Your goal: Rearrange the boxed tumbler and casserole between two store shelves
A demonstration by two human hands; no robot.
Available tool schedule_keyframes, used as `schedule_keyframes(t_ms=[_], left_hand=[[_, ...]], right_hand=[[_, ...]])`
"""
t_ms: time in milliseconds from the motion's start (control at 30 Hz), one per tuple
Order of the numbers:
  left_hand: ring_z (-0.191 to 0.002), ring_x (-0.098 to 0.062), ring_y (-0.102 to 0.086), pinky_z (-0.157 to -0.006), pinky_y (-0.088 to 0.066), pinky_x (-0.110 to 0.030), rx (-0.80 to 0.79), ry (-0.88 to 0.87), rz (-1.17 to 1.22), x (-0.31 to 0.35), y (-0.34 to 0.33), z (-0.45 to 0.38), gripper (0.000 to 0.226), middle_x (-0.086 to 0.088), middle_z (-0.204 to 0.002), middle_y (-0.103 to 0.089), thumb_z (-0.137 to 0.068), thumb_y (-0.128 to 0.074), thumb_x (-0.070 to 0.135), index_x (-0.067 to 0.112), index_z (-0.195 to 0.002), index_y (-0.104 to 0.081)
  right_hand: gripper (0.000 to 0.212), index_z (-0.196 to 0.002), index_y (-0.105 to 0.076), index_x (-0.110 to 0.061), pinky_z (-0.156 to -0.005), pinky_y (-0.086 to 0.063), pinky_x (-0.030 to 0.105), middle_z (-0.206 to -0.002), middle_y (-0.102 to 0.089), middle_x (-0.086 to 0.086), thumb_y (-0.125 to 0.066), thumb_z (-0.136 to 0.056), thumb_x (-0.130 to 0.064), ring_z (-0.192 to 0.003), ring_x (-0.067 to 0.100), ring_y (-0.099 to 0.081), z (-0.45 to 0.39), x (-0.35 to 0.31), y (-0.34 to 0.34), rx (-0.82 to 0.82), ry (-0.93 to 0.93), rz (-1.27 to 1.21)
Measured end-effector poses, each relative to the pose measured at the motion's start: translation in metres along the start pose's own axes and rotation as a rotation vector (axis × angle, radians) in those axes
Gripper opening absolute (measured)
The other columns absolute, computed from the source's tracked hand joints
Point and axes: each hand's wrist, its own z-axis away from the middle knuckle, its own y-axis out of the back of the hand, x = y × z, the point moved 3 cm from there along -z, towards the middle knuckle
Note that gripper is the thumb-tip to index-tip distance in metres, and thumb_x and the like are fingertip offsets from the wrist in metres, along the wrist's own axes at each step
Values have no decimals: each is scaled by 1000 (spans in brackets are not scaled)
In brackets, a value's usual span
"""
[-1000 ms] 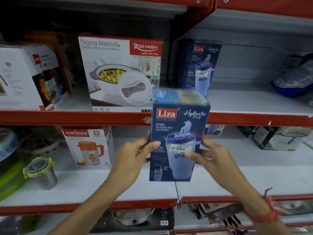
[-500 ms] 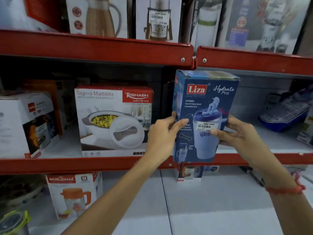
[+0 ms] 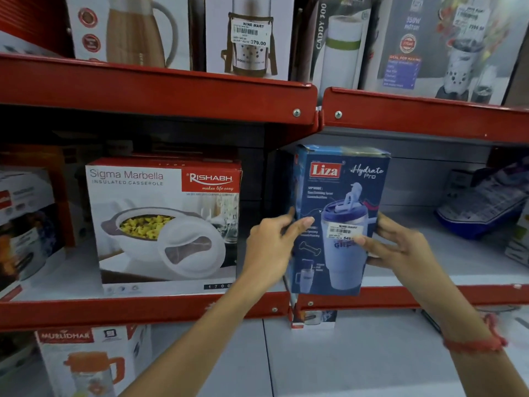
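Note:
A blue Liza tumbler box (image 3: 335, 196) stands upright at the front left of the right-hand middle shelf (image 3: 429, 295), its base at the red lip. My left hand (image 3: 272, 247) grips its left side and my right hand (image 3: 398, 245) grips its right side, thumb across the price sticker. The white and red Rishabh casserole box (image 3: 163, 224) sits on the left-hand middle shelf (image 3: 114, 310), apart from the tumbler box by a dark gap.
Boxed flasks and a blender box (image 3: 446, 44) line the top shelf. A dark blue packet (image 3: 483, 204) lies at the right of the middle shelf. A white appliance box (image 3: 23, 222) sits far left. Below, a Murlidhar jug box (image 3: 91, 359) stands at the left.
Both hands have lifted the tumbler box from in front of the lower shelf up to the middle shelf. The view has tilted upward, and the box now sits lower against the shelf lip.

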Motion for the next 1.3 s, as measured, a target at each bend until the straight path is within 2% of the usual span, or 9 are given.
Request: schedule_keyframes(t_ms=[67, 233, 467, 600, 767, 833, 1033, 1233, 1300], left_hand=[[-88, -17, -74, -74, -62, -46, 10, 4, 22, -4, 13, 6, 60, -3, -99, -78, -72, -59, 55, 24, -123, -62], [-80, 4, -72, -53, -57, -16, 8, 22, 102, -6, 35, 22, 48, 21, -75, -77, -73, -60, 45, 22, -115, -65], [-81, -5, -74, -61, -63, -33, 31, 21, 82, -1, 29, 17, 38, 12, -83, -79, -83, -61, 36, 19, -117, -66], [-94, -37, -70, -77, -58, -58, 34, 15, -23, -4, 2, -8, 31, -21, -100, -74, -90, -57, 35, 13, -111, -67], [-93, -39, -69, -79, -58, -55, 7, 5, -152, -18, -27, -35, 12, -27, -101, -71, -95, -53, 27, 18, -89, -58], [-98, -36, -69, -81, -58, -54, 16, 32, -136, -26, -34, -36, 19, -22, -104, -72, -96, -53, 24, 9, -98, -65], [-102, -25, -68, -86, -58, -48, 28, 1, -116, -33, -34, -33, 24, -12, -108, -73, -96, -53, 21, 7, -111, -65], [-109, -23, -66, -93, -56, -46, 28, -30, -124, -31, -30, -24, 35, -13, -118, -70, -95, -55, 20, 10, -128, -58], [-99, -7, -67, -90, -56, -26, 91, -77, -191, -27, -24, -18, 46, -12, -115, -71, -94, -55, 26, 10, -136, -49]], right_hand=[[64, -136, -53, -24, -72, -61, 23, -124, -68, -7, -69, -74, -28, -105, 4, -65, 7, -4, -7, -7, 21, -5], [69, -138, -51, -28, -77, -61, 31, -127, -66, -8, -68, -71, -35, -108, 12, -65, 21, -11, -26, -33, 33, -30], [68, -136, -52, -28, -85, -59, 42, -129, -66, -6, -68, -71, -38, -113, 16, -63, 11, -6, -21, -23, 29, -29], [52, -129, -57, -26, -76, -61, 29, -121, -69, -2, -68, -78, -26, -109, 17, -65, -15, 13, -5, -8, 3, -58], [38, -127, -59, -15, -70, -61, 23, -114, -71, 5, -62, -89, -9, -108, 28, -65, -41, 45, 12, -15, -43, -42], [41, -129, -57, -14, -69, -60, 22, -119, -69, 7, -62, -89, -9, -112, 30, -63, -43, 56, 14, 3, -56, -27], [49, -136, -51, -12, -93, -53, 54, -130, -63, 12, -62, -88, -10, -117, 33, -60, -42, 71, 10, 49, -69, -30], [51, -136, -50, -22, -94, -54, 48, -133, -61, 5, -65, -87, -16, -122, 31, -58, -34, 62, 2, 48, -67, 12], [61, -139, -47, -25, -91, -55, 44, -134, -60, 4, -70, -83, -31, -115, 27, -63, -24, 51, 1, 231, -10, 290]])
